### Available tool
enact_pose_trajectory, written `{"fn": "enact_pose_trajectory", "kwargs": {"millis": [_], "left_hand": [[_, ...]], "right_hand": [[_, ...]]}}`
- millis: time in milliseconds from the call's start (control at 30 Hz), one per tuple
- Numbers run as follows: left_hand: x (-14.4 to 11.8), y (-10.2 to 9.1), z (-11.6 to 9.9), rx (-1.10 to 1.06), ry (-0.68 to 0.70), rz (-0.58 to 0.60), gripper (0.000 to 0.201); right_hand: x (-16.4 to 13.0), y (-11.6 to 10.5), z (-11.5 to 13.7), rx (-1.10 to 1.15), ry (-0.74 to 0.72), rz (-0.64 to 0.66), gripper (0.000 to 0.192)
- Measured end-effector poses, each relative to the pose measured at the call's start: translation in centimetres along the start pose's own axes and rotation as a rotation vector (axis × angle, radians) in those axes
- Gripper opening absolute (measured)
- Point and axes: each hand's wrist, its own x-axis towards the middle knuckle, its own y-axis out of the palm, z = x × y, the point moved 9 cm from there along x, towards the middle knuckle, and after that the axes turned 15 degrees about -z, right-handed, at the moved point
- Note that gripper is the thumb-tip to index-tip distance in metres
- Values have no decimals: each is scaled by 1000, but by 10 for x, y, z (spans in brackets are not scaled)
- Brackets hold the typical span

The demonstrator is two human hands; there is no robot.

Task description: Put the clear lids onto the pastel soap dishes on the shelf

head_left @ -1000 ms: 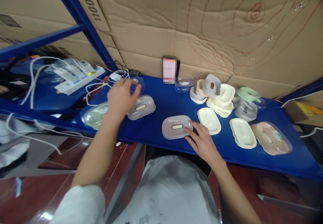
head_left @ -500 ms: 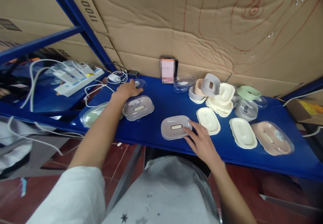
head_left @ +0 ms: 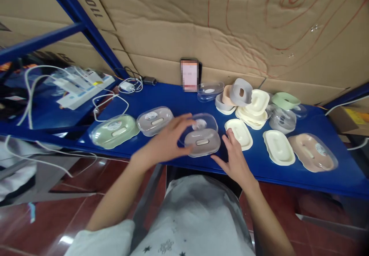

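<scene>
A grey soap-box base (head_left: 202, 143) with a slot and a pale insert lies at the front middle of the table. Just above and behind it, a clear plastic lid (head_left: 209, 121) with a round sticker is tilted in my left hand (head_left: 165, 140), its thumb and fingers around the lid's left side. My right hand (head_left: 235, 159) stays at the base's right end, fingers apart and holding nothing. Beside its fingertips is a cream tray (head_left: 240, 133). To the left sit a lidded grey box (head_left: 155, 121) and a lidded green box (head_left: 115, 132).
A cream tray (head_left: 279, 147) and a lidded pinkish box (head_left: 313, 152) lie at right. Behind them are stacked cream trays (head_left: 250, 113), a grey ring part (head_left: 240, 92) and a green part (head_left: 285, 100). A phone (head_left: 189, 75) leans on the cardboard; cables and a power strip (head_left: 86, 88) are left.
My left hand has brought the clear lid from the back left over to the grey base. My right hand has moved slightly off the base's right end, and its fingers have spread.
</scene>
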Motion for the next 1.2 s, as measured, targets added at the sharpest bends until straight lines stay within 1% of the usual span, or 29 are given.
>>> {"fn": "enact_pose_trajectory", "kwargs": {"millis": [33, 100, 167, 233, 333, 400, 500, 667, 733, 867, 933, 1000, 1067, 1200], "left_hand": [[-10, 16, -11, -22, 10, 20, 63], [-24, 41, -20, -7, 31, 6, 66], [-31, 55, -18, 27, 48, -13, 70], [-35, 62, -14, 56, 72, -22, 74], [-40, 65, -11, 99, 103, -56, 84], [-44, 66, -8, 128, 96, -87, 88], [-49, 71, -4, 149, 78, -105, 84], [-49, 72, -5, 136, 81, -81, 79], [-47, 69, -6, 106, 79, -84, 77], [-41, 62, -6, 61, 79, -158, 68], [-39, 61, -7, 56, 93, -183, 63], [-39, 62, -6, 51, 94, -184, 61], [-41, 63, -6, 35, 91, -165, 64], [-48, 64, -6, 3, 98, -111, 79]], "right_hand": [[0, 0, 0, 1, -8, 1, 95], [0, 3, 0, -10, -16, 38, 90], [1, 8, -1, -24, -10, 86, 83], [1, 12, -3, -25, 1, 121, 79], [1, 13, -3, -20, -2, 122, 76], [0, 13, -3, -29, -20, 112, 74], [-1, 13, -1, -43, -52, 106, 73], [0, 9, 1, -41, -75, 64, 76], [-1, 9, 0, -20, -60, 57, 77], [-4, 10, -3, 26, 2, 72, 77], [-5, 11, -5, 30, 30, 81, 79], [-5, 11, -5, 22, 37, 85, 79], [-5, 11, -4, 12, 15, 85, 78], [-4, 11, 3, -3, -52, 113, 74]]}}
